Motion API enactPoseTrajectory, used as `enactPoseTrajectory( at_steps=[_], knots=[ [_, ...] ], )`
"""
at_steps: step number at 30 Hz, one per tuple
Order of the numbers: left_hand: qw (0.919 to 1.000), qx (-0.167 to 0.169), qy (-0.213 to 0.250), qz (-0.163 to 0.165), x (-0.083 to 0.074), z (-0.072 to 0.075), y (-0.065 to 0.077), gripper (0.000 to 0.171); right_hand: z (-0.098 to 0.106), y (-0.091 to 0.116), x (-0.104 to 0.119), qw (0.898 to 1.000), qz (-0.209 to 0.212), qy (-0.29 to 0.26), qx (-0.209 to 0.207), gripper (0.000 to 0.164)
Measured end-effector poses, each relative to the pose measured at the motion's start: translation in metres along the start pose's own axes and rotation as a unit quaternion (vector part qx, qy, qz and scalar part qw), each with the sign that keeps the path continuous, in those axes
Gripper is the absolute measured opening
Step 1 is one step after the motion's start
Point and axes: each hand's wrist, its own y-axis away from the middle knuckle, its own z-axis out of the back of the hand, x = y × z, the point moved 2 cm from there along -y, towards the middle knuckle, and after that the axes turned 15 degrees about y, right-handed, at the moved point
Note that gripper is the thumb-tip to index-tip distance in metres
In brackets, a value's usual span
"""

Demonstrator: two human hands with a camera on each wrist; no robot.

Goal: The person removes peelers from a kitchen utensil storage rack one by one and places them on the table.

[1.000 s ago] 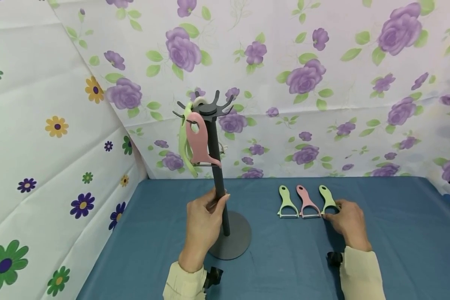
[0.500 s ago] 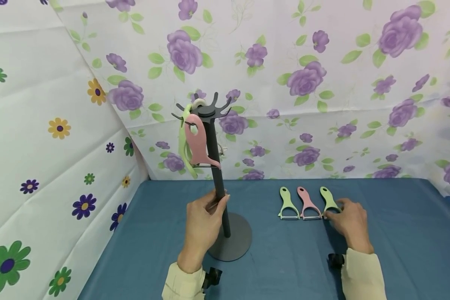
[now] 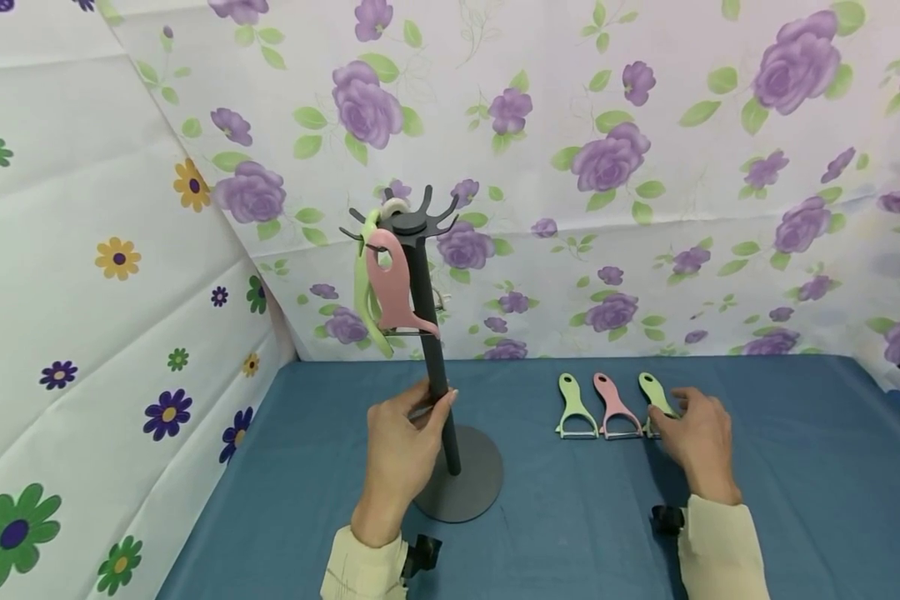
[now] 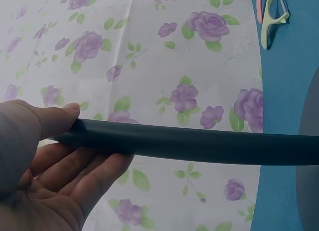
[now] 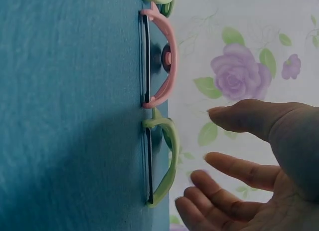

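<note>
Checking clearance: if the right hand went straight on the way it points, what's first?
Likely the rightmost green peeler: in the right wrist view the right hand points toward it, with the table beyond. Exact gap unclear; depth is hard to judge.

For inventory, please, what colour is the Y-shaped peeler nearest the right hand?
The peeler is light green, clearest in the head view.
</note>
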Motion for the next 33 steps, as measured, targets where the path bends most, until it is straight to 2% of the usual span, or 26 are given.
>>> enactPoseTrajectory(
  at_steps=[6, 9, 16, 20, 25, 30, 33],
  knots=[
    [0.9997, -0.002, 0.005, -0.024, 0.000, 0.001, -0.001, 0.024, 0.001, 0.003, 0.001, 0.999, 0.015, -0.034, -0.022, 0.051],
    [0.9996, 0.009, 0.007, -0.027, -0.001, 0.001, -0.002, 0.025, 0.002, 0.005, 0.001, 0.998, 0.019, -0.053, -0.029, 0.048],
    [0.9967, 0.081, 0.000, -0.009, -0.002, -0.001, 0.000, 0.040, 0.006, 0.006, 0.004, 0.996, 0.029, -0.068, -0.047, 0.048],
    [0.9942, 0.105, 0.019, -0.005, -0.001, 0.001, -0.001, 0.035, 0.008, 0.008, 0.009, 0.994, 0.042, -0.078, -0.060, 0.046],
    [0.9957, 0.087, 0.033, -0.004, 0.000, 0.006, -0.004, 0.024, 0.011, 0.010, 0.013, 0.992, 0.056, -0.083, -0.076, 0.043],
    [0.9988, 0.048, 0.012, 0.000, -0.002, 0.010, -0.008, 0.019, 0.013, 0.010, 0.020, 0.990, 0.071, -0.085, -0.082, 0.042],
    [0.9991, 0.042, 0.008, 0.005, -0.004, 0.008, -0.009, 0.018, 0.014, 0.012, 0.021, 0.989, 0.081, -0.089, -0.084, 0.042]
  ],
)
